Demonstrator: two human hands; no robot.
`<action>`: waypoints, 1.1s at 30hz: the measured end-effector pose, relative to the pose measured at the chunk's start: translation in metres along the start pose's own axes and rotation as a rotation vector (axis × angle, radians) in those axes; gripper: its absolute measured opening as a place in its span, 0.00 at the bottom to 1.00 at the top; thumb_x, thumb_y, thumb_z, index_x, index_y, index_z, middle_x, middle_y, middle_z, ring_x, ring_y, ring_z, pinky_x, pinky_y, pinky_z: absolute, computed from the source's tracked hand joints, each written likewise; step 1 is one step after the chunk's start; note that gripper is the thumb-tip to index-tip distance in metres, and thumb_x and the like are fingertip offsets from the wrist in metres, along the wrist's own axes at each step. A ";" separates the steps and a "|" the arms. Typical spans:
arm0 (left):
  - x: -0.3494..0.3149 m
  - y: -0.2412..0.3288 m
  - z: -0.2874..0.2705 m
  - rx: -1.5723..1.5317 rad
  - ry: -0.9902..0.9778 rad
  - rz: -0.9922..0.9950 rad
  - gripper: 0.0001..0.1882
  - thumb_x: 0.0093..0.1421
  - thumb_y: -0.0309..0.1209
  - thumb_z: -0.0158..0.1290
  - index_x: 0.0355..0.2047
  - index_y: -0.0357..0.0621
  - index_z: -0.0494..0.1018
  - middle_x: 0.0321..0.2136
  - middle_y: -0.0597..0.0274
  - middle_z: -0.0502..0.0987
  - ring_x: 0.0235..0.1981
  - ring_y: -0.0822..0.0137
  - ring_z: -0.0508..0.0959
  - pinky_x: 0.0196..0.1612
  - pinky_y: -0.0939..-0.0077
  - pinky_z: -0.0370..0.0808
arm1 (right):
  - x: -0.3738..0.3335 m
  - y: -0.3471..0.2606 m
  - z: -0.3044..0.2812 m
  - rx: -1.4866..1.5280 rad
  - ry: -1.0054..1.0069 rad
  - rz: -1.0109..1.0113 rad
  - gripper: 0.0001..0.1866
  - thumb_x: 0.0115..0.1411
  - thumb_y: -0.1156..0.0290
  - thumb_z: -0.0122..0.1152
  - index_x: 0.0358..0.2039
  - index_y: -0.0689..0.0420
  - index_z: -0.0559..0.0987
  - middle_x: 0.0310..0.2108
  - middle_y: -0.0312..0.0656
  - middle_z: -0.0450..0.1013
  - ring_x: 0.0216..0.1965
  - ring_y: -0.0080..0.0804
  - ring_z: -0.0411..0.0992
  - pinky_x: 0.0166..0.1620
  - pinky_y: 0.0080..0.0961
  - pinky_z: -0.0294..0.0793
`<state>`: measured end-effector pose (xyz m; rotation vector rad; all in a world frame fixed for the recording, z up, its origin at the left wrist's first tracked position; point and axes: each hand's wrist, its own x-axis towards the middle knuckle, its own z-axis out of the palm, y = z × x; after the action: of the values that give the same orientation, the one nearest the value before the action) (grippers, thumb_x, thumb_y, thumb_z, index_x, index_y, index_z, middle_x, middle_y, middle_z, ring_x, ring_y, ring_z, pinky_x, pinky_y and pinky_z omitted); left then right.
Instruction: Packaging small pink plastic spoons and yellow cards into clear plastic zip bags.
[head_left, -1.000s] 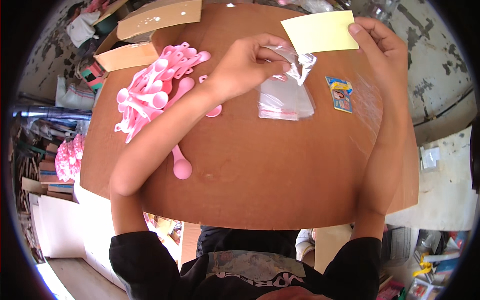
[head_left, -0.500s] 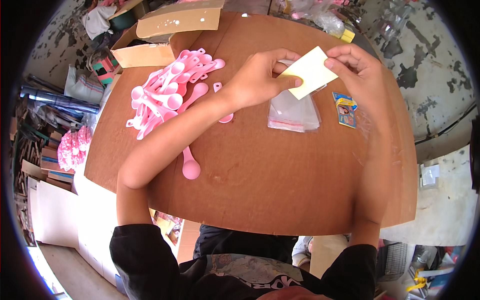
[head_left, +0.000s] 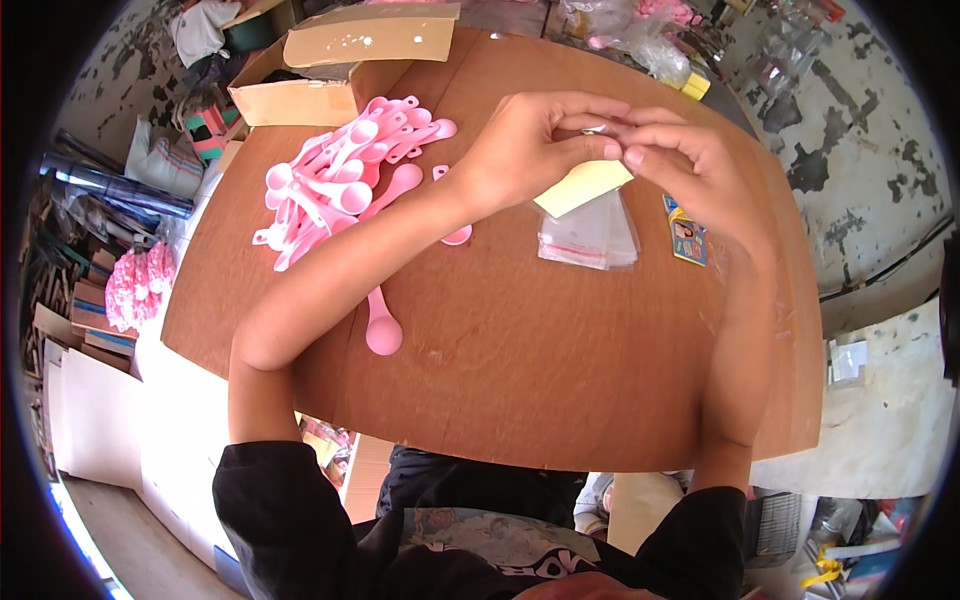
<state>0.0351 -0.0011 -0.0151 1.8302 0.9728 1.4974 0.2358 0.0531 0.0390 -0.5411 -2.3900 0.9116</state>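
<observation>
Both my hands meet over the far middle of the table around a pale yellow paper slip (head_left: 584,188). My left hand (head_left: 545,150) is closed on it, the thumb lying along its upper edge. My right hand (head_left: 695,175) pinches near its upper right corner, fingertips against those of the left; the slip's upper part is hidden. Right below it lies a stack of clear plastic bags (head_left: 590,240). Left of my left forearm is a pile of pink measuring spoons (head_left: 335,185). A separate pink spoon (head_left: 383,333) shows below that forearm, another (head_left: 457,235) beside the wrist.
A small blue printed card packet (head_left: 686,232) lies right of the bags, close to my right wrist. An open cardboard box (head_left: 300,103) stands at the far left of the brown table (head_left: 520,370). Plastic wrapping (head_left: 650,50) and a yellow block (head_left: 695,86) sit beyond the far edge.
The yellow slip has tilted and dropped slightly, showing less of its face. My right hand has moved in to meet the left at its upper edge. The view has shifted a little.
</observation>
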 end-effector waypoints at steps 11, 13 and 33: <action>-0.003 0.002 0.004 -0.003 -0.040 -0.023 0.19 0.62 0.26 0.55 0.52 0.33 0.71 0.42 0.54 0.80 0.43 0.72 0.79 0.44 0.79 0.77 | 0.004 0.003 0.003 0.017 -0.103 0.079 0.08 0.59 0.75 0.61 0.37 0.66 0.79 0.29 0.36 0.76 0.34 0.21 0.73 0.38 0.21 0.72; -0.003 0.008 0.003 -0.104 0.019 -0.024 0.19 0.63 0.28 0.55 0.52 0.33 0.71 0.41 0.56 0.80 0.41 0.74 0.78 0.43 0.81 0.77 | 0.007 -0.011 0.006 -0.030 -0.088 0.082 0.07 0.58 0.76 0.61 0.36 0.66 0.80 0.27 0.35 0.76 0.31 0.19 0.73 0.35 0.19 0.72; -0.003 0.012 0.002 -0.038 -0.040 0.029 0.17 0.63 0.29 0.54 0.50 0.34 0.73 0.39 0.57 0.80 0.40 0.73 0.78 0.43 0.78 0.77 | 0.009 0.000 0.013 -0.114 -0.363 0.155 0.12 0.61 0.72 0.60 0.43 0.64 0.79 0.36 0.39 0.77 0.37 0.23 0.74 0.41 0.24 0.75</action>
<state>0.0392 -0.0103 -0.0073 1.8474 0.8968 1.4803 0.2213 0.0511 0.0339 -0.6596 -2.7706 1.0166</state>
